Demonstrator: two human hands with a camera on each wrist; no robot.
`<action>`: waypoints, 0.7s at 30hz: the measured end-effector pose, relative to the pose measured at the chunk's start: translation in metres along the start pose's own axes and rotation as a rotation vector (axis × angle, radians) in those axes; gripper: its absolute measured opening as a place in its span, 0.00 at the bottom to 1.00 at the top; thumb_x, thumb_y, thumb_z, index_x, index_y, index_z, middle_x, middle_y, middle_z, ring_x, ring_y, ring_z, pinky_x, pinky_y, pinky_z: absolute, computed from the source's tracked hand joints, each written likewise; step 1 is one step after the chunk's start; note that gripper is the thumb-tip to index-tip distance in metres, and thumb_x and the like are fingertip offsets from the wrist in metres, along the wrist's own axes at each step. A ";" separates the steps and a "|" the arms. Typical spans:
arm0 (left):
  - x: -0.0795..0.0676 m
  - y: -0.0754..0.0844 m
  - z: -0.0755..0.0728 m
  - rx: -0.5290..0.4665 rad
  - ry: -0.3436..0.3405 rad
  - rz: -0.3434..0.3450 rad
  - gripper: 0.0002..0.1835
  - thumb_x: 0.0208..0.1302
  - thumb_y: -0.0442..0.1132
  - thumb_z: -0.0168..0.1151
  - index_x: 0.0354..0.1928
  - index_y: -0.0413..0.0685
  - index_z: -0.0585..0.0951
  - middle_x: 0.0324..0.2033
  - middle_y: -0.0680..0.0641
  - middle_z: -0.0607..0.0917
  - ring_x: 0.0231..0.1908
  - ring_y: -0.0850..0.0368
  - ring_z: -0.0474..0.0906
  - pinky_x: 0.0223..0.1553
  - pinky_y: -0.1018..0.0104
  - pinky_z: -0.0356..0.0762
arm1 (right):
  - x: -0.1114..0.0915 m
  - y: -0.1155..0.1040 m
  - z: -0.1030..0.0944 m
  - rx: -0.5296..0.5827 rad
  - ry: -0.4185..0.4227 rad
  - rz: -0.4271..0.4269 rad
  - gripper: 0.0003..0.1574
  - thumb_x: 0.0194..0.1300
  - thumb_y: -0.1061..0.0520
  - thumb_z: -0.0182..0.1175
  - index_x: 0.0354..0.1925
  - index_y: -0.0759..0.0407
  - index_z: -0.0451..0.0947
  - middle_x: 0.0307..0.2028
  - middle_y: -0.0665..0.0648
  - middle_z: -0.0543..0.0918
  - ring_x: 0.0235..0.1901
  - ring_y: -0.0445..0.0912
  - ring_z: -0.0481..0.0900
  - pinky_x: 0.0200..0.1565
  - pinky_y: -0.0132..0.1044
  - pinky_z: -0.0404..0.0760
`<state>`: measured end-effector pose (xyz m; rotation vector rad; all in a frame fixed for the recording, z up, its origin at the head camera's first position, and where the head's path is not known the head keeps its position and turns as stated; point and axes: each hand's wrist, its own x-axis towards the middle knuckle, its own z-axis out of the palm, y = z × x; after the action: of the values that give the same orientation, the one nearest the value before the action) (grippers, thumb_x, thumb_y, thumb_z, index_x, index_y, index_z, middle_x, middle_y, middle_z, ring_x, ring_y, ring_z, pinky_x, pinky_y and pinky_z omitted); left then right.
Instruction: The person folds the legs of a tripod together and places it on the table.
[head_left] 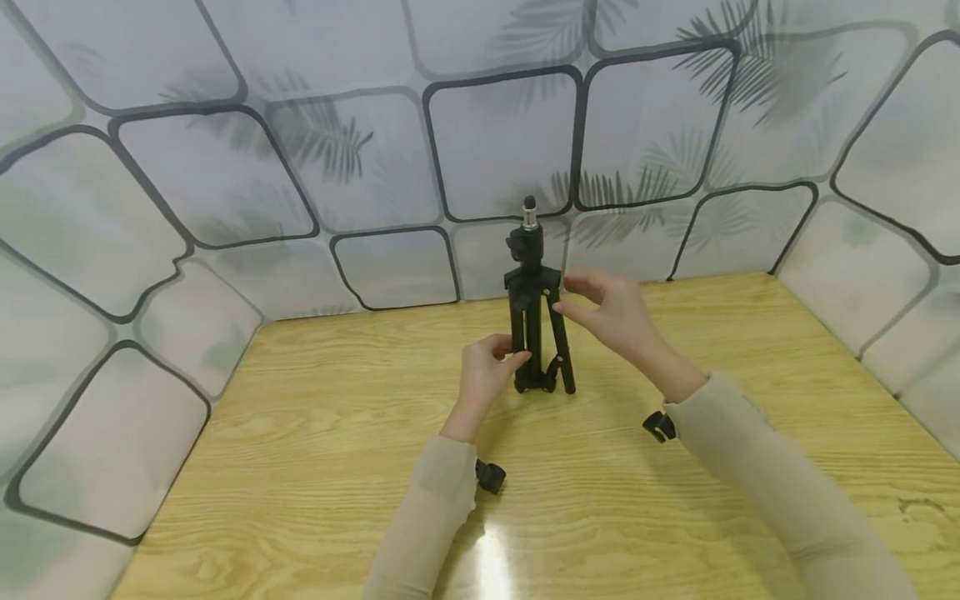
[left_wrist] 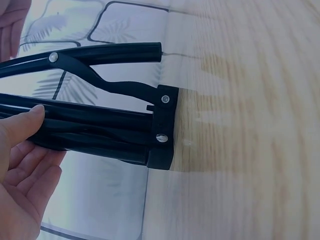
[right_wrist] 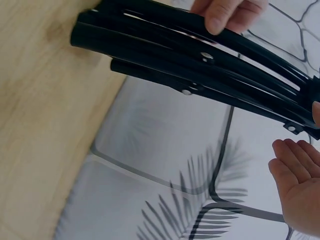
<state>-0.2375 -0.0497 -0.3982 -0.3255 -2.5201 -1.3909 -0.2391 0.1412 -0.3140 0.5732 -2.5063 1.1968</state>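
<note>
A black light-stand tripod [head_left: 533, 325] stands upright on the table, its legs mostly folded and one leg angled out slightly to the right. My left hand [head_left: 483, 371] pinches the lower part of the legs; in the left wrist view the thumb lies on the front of the tubes and the fingers go behind. Beside the upper right leg is my right hand [head_left: 615, 312], its thumb close to the tripod. In the right wrist view, the fingers [right_wrist: 300, 160] are nearly straight and apart from the leg. Whether that thumb touches cannot be told.
Two small black clamp-like pieces lie on the wooden table [head_left: 315, 450]: one clip [head_left: 491, 477] by the left sleeve, another clip [head_left: 658, 426] by the right sleeve. A patterned cloth backdrop [head_left: 375, 167] rises behind the table and along both sides.
</note>
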 end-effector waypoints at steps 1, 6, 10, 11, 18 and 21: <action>0.000 0.000 0.000 -0.001 -0.001 -0.003 0.13 0.52 0.42 0.66 0.37 0.41 0.82 0.32 0.48 0.83 0.34 0.57 0.78 0.38 0.67 0.75 | -0.002 0.002 0.002 -0.003 -0.007 0.007 0.28 0.54 0.50 0.63 0.49 0.66 0.73 0.46 0.62 0.78 0.46 0.54 0.75 0.45 0.46 0.73; 0.001 -0.001 0.000 -0.010 -0.005 -0.008 0.12 0.51 0.42 0.66 0.36 0.42 0.82 0.31 0.48 0.83 0.33 0.58 0.78 0.38 0.67 0.75 | -0.008 0.011 0.009 -0.009 -0.045 0.039 0.28 0.54 0.51 0.63 0.50 0.66 0.73 0.46 0.63 0.77 0.46 0.55 0.75 0.45 0.47 0.73; 0.001 -0.002 0.000 -0.012 -0.008 -0.016 0.12 0.51 0.42 0.66 0.36 0.42 0.82 0.31 0.49 0.83 0.32 0.58 0.78 0.38 0.67 0.75 | -0.012 0.017 0.015 -0.017 -0.042 0.004 0.24 0.53 0.55 0.65 0.46 0.67 0.75 0.42 0.64 0.79 0.43 0.55 0.76 0.44 0.47 0.74; 0.001 -0.002 0.000 -0.013 -0.008 -0.016 0.12 0.51 0.42 0.66 0.36 0.42 0.82 0.31 0.49 0.83 0.32 0.58 0.78 0.38 0.67 0.75 | -0.013 0.018 0.017 -0.020 -0.040 -0.005 0.23 0.52 0.55 0.65 0.44 0.68 0.76 0.41 0.64 0.79 0.43 0.55 0.77 0.44 0.47 0.74; 0.002 -0.003 0.001 -0.026 -0.009 -0.026 0.12 0.51 0.42 0.66 0.36 0.42 0.82 0.31 0.49 0.83 0.32 0.58 0.78 0.38 0.67 0.75 | -0.019 0.020 0.021 -0.048 -0.085 0.039 0.21 0.53 0.55 0.64 0.44 0.66 0.77 0.41 0.62 0.80 0.42 0.54 0.77 0.44 0.47 0.74; 0.002 -0.002 0.001 -0.024 -0.013 -0.036 0.12 0.51 0.42 0.66 0.36 0.42 0.82 0.31 0.49 0.83 0.32 0.59 0.78 0.38 0.67 0.75 | -0.022 0.021 0.023 -0.069 -0.084 0.037 0.20 0.53 0.55 0.64 0.43 0.65 0.77 0.40 0.61 0.80 0.41 0.54 0.77 0.42 0.47 0.75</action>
<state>-0.2402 -0.0502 -0.3996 -0.2952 -2.5333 -1.4383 -0.2327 0.1402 -0.3515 0.5740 -2.6282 1.1153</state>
